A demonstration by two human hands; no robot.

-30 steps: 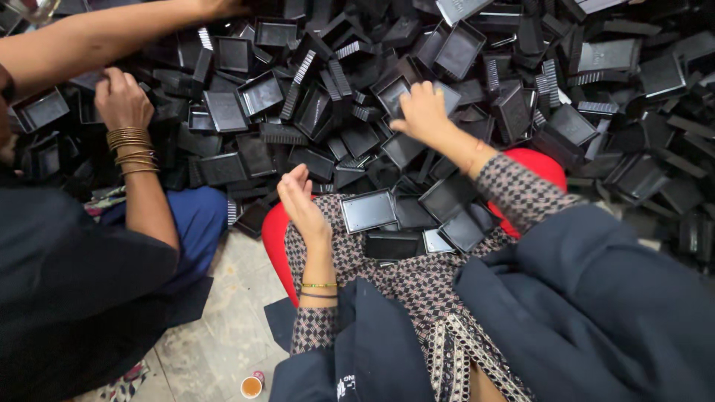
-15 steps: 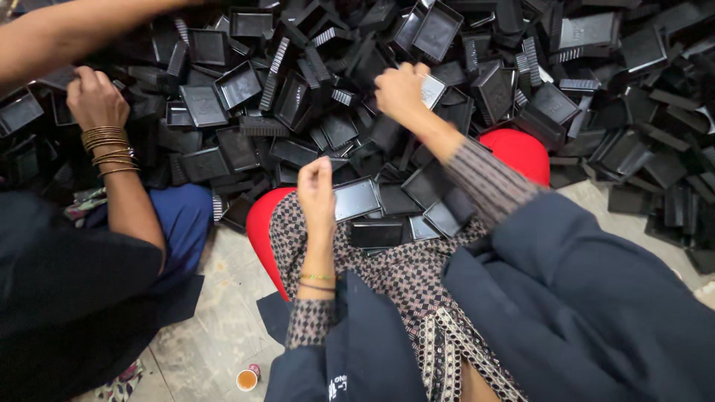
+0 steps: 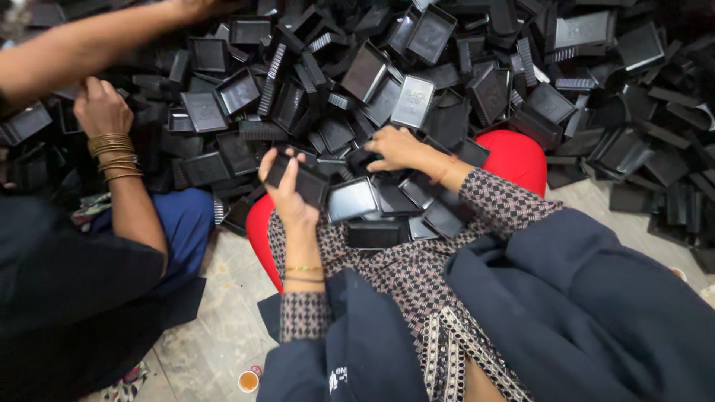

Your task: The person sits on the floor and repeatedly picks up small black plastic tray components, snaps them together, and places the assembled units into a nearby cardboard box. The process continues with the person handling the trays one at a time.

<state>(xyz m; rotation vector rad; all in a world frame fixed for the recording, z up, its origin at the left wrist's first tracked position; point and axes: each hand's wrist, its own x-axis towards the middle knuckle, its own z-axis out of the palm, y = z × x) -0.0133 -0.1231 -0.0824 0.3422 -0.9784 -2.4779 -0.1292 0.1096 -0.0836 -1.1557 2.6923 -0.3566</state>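
- left hand, frame centre-left, has its fingers wrapped around a small black tray
- right hand, just right of it, curled over another black piece at the pile's edge
- co-worker's bangled hand upper left, in the trays too

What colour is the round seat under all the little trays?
The round seat is bright red, seen in the head view.

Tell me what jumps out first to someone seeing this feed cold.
The huge heap of black plastic trays fills the whole upper part of the view. At centre, the left hand grips one black tray, while the right hand rests on another piece at the heap's near edge, above a red stool. At left, a co-worker's bangled arm reaches into the same heap.
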